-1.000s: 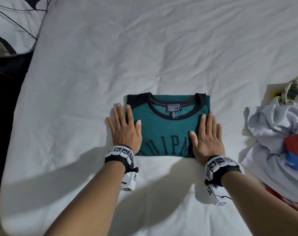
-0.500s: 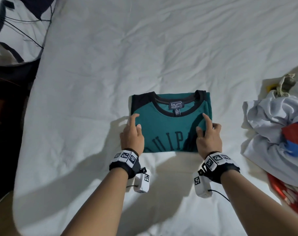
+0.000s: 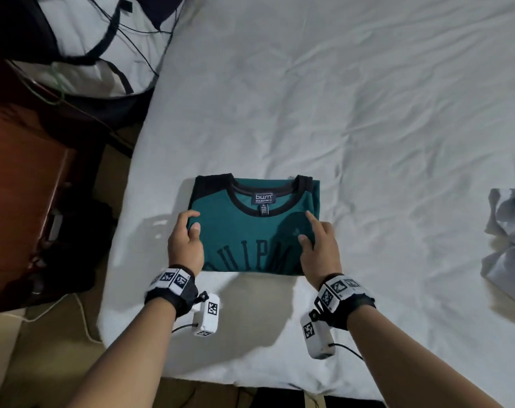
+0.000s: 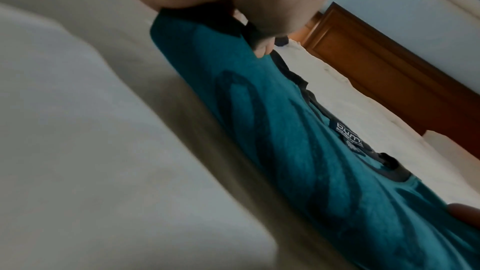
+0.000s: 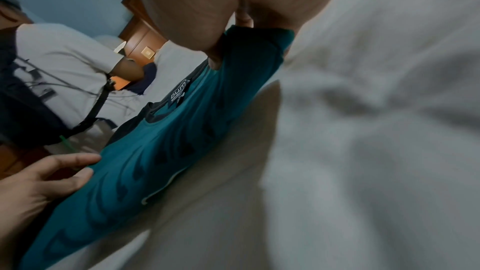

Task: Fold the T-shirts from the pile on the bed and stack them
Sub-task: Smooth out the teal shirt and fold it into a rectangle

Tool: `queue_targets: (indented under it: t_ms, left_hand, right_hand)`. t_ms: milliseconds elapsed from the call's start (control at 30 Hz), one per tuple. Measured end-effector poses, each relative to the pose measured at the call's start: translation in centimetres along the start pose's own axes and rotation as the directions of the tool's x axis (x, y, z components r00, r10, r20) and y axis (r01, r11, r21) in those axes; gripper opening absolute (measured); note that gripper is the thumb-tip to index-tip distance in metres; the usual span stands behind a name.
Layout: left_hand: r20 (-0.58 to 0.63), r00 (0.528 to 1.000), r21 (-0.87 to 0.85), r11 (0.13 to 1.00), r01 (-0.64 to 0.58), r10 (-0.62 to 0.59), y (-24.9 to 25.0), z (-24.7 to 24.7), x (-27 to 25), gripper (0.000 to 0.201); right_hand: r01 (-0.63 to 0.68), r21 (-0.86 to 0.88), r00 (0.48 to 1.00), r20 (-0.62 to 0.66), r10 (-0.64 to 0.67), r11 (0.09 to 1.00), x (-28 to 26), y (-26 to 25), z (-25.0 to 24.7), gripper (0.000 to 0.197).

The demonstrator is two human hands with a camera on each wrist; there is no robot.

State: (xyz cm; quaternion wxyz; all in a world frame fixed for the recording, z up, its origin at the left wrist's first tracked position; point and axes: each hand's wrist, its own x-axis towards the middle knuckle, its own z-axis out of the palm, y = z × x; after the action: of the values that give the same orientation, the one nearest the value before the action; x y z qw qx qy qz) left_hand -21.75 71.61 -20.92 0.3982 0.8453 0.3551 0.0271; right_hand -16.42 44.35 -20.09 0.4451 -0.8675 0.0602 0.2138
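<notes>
A folded teal T-shirt [image 3: 244, 231] with black collar and shoulders lies near the bed's left front corner, collar away from me. My left hand [image 3: 191, 220] grips its left edge, thumb on top and fingers curled round the side. My right hand [image 3: 305, 226] pinches its right edge, thumb and forefinger on top. The left wrist view shows the thumb [image 4: 259, 46] pressed on the T-shirt [image 4: 285, 130]. In the right wrist view the thumb [image 5: 215, 61] clamps the T-shirt [image 5: 168, 141], which sits slightly raised above its shadow on the sheet.
The white bed sheet [image 3: 368, 128] stretches far and right. A pile of unfolded clothes [image 3: 509, 245] lies at the right edge. Off the bed's left side stand a wooden nightstand [image 3: 29, 201] and a bag with cables [image 3: 88, 60].
Both hands went from lying flat beside the T-shirt to gripping its side edges. The T-shirt has shifted left, away from the pile and toward the bed's left edge.
</notes>
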Motion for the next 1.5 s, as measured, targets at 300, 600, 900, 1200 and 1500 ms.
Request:
queue_targets:
  t_ms: [300,600,900,1200,1500]
  left_hand:
    - [-0.073,0.992,0.298,0.948,0.117,-0.099,-3.6,-2.0,0.2,0.033]
    - [0.363,0.911,0.693,0.597,-0.405,0.196,-4.2,1.6,-2.0,0.079]
    - [0.499,0.864,0.657,0.617,-0.433,0.074,7.1,-0.2,-5.2,0.061]
    - [0.667,0.659,0.417,0.559,-0.717,0.348,26.6,4.8,-12.5,0.039]
    - [0.815,0.397,0.21,0.423,-0.882,0.423,42.3,15.4,-24.5,0.041]
  right_hand:
    - [0.0,-0.226,0.999,-0.041,-0.009,0.974,0.6,-1.6,5.5,0.059]
    - [0.434,-0.703,0.901,0.333,-0.279,0.564,-1.2,0.6,8.4,0.07]
    - [0.14,-0.719,0.976,0.215,0.026,0.681,-4.1,-3.7,-2.6,0.061]
    - [-0.095,-0.611,0.986,-0.167,-0.011,0.786,-8.8,-5.8,-18.8,0.047]
    - [-0.299,-0.531,0.915,-0.394,0.081,0.792,-12.6,1.7,-36.3,0.044]
